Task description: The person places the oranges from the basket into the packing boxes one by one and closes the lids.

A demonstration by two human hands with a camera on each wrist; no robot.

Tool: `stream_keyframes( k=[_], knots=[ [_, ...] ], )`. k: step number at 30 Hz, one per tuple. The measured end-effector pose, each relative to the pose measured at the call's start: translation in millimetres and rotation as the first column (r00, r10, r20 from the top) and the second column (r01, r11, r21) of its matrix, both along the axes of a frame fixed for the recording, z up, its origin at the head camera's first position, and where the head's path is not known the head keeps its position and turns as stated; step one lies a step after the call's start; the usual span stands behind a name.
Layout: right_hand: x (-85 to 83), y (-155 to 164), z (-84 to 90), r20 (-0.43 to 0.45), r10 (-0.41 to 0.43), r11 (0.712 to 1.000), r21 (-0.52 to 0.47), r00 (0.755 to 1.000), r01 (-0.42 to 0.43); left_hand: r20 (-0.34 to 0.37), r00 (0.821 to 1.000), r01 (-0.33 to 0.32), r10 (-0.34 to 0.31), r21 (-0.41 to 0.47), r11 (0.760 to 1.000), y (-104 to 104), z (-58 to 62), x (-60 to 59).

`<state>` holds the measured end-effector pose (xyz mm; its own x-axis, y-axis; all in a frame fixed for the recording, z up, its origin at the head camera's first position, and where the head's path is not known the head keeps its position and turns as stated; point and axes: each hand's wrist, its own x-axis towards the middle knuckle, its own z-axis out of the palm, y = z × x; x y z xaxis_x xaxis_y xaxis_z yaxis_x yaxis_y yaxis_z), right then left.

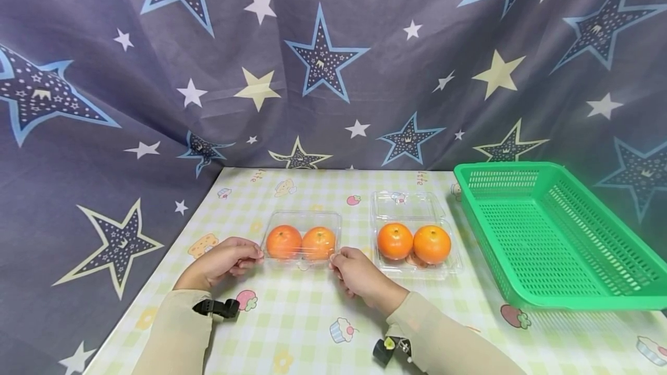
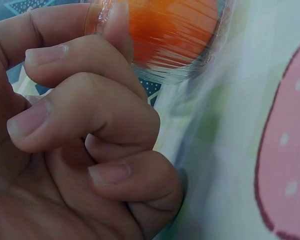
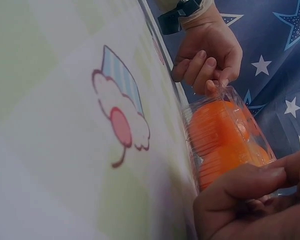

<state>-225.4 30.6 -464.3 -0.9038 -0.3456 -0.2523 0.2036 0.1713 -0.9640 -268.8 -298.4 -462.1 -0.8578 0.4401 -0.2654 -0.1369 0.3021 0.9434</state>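
Observation:
In the head view, a clear plastic clamshell box with its lid down over two oranges lies on the table between my hands. My left hand pinches its front left corner between thumb and forefinger, the other fingers curled, as the left wrist view shows from close up. At the front right corner, my right hand pinches the rim. The right wrist view shows both hands at the ends of the box. To the right sits a second clear box, lid folded back, holding two oranges.
A green slotted plastic basket stands at the right of the table, beside the second box. The checked tablecloth bears printed fruit and cupcakes. Behind and left hangs a dark curtain with stars.

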Motion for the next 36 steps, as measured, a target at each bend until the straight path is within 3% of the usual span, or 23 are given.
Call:
stream_keyframes(
  k=[16,25,36],
  knots=[
    [-1.6,-0.2,-1.4,0.001,0.008,1.000,-0.009,1.000,-0.008,0.006,1.000,-0.015,0.015,-0.017,1.000,-3.0,-1.8,0.0],
    [-2.9,-1.8,-7.8,-0.033,0.015,0.999,-0.033,0.999,-0.016,0.024,0.998,-0.057,0.058,-0.044,0.997,-8.5,-2.4,-0.7],
    [1.5,-1.3,-0.3,-0.024,0.001,0.996,0.091,1.000,0.002,0.001,0.999,-0.046,0.046,-0.095,0.994,-8.7,3.2,2.3]
  ],
)
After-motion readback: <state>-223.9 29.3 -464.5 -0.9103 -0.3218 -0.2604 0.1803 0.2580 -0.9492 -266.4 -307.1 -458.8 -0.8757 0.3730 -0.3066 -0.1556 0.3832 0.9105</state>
